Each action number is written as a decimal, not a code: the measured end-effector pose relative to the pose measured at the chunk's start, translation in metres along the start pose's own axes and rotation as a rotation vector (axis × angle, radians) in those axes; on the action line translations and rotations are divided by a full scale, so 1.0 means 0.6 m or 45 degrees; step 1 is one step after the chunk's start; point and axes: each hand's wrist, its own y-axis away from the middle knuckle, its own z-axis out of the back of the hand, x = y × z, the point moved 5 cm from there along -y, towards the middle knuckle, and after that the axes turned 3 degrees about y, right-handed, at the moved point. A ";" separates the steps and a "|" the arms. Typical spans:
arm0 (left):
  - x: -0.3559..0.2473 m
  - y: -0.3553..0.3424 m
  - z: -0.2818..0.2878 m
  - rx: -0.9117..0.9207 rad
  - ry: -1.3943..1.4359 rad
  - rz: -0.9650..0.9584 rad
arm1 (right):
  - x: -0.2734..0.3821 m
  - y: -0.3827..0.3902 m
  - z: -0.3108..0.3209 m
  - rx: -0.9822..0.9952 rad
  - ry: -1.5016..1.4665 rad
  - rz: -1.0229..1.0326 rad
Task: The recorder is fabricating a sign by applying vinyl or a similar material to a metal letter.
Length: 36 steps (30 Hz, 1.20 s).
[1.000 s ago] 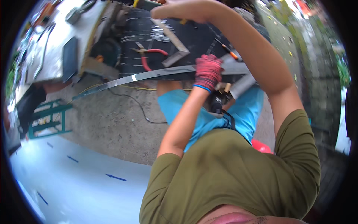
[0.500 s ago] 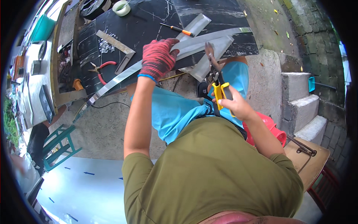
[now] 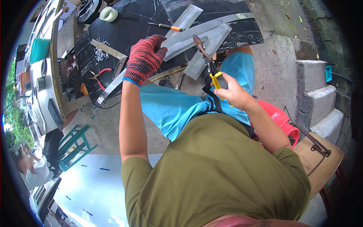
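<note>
My left hand [image 3: 145,58], in a red and black knitted glove, is closed around a long, narrow metal strip [image 3: 223,23] that runs across the dark table [image 3: 140,15]. Bare, my right hand [image 3: 234,90] grips tin snips [image 3: 204,55] with yellow handles. Their dark blades point up and left, close to the strip; whether they touch it I cannot tell. One flat metal piece [image 3: 198,67] lies under the strip near the blades, and another metal piece [image 3: 189,18] lies beyond it. An orange and black screwdriver [image 3: 176,28] is beside them.
On the table's left are red-handled pliers [image 3: 104,71], an angled metal piece [image 3: 107,49], small metal scraps [image 3: 101,55] and a tape roll [image 3: 109,14]. A green stool [image 3: 75,147] and another person [image 3: 39,174] are at left. Right: a red plastic object [image 3: 276,117], concrete steps [image 3: 317,94].
The head view has shifted. The snips' yellow handles, spread before, are now closer together. My left hand has come slightly nearer along the strip.
</note>
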 end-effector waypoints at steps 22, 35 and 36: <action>-0.049 -0.069 -0.074 0.711 0.523 0.194 | -0.023 0.015 -0.006 -0.011 0.010 -0.027; -0.062 0.003 -0.094 0.604 0.920 0.406 | -0.008 0.078 0.004 0.084 0.126 -0.035; -0.061 0.010 -0.096 0.607 0.922 0.412 | -0.006 0.082 0.002 0.106 0.129 -0.052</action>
